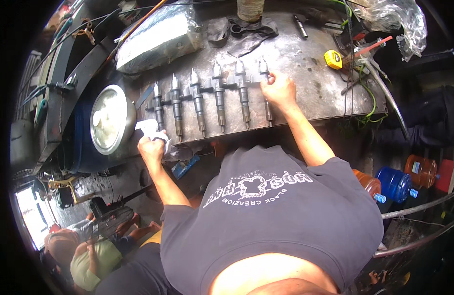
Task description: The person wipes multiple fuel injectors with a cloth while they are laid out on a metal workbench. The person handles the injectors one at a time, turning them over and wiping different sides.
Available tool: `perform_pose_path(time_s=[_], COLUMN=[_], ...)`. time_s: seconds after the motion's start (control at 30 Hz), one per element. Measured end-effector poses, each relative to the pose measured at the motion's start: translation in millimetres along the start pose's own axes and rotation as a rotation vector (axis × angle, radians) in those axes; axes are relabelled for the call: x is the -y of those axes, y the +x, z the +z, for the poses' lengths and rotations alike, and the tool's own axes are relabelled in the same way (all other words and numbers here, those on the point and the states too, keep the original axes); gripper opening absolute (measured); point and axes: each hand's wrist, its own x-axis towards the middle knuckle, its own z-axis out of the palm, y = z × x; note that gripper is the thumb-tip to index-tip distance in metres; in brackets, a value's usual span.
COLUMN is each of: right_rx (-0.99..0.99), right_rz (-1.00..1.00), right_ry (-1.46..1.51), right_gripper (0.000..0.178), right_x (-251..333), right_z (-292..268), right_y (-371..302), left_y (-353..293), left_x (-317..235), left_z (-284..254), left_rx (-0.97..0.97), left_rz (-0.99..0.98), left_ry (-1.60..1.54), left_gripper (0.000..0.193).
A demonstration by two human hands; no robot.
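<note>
Several dark metal fuel injectors (219,93) lie side by side on the worn metal workbench (305,64), their silvery ends pointing away from me. My right hand (280,91) is closed round the middle of the rightmost fuel injector (264,69), whose two ends show above and below the fingers. At the left end of the row, my left hand (153,147) grips a crumpled white cloth (148,129). That cloth is at the bench's front edge, close to the lower end of the leftmost injector (158,105).
A round metal basin (131,120) with whitish contents stands left of the bench. Behind the row are a plastic-wrapped package (160,42), dark rags (251,37) and a yellow tape measure (333,59). Cables hang at the right. Another person (91,260) is at lower left.
</note>
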Motion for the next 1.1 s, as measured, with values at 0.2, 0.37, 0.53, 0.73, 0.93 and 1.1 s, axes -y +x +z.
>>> perform_pose_path(time_s=[0.2, 0.37, 0.53, 0.73, 0.93, 1.1], right_rx=[0.005, -0.034, 0.603, 1.119, 0.619, 0.159], right_rz=[-0.030, -0.087, -0.428, -0.297, -0.287, -0.305], right_ry=[0.224, 0.406, 0.637, 0.866, 0.738, 0.953], right_gripper=[0.030, 0.030, 0.046, 0.033, 0.029, 0.031], right_x=[-16.5, -26.0, 11.1, 22.3, -14.3, -28.6], right_z=[-2.9, -32.2, -54.2, -32.4, -51.8, -93.2], right_y=[-3.1, -30.4, -85.6, -126.9, -145.8, -160.3], left_y=[-18.8, -63.8, -89.5, -86.4, -77.7, -123.4], left_x=[0.7, -52.2, -102.7, -179.5, -216.1, -210.6], left_z=[-3.3, -32.8, -2.0, 48.0, 41.5, 71.1], left_rx=[-0.171, 0.099, 0.687, 1.105, 1.250, 1.100], left_rz=[0.032, -0.066, 0.128, 0.111, 0.466, 0.592], left_ry=[-0.282, -0.700, -1.051, -1.494, -0.893, -0.816], left_gripper=[0.023, 0.028, 0.051, 0.040, 0.051, 0.026])
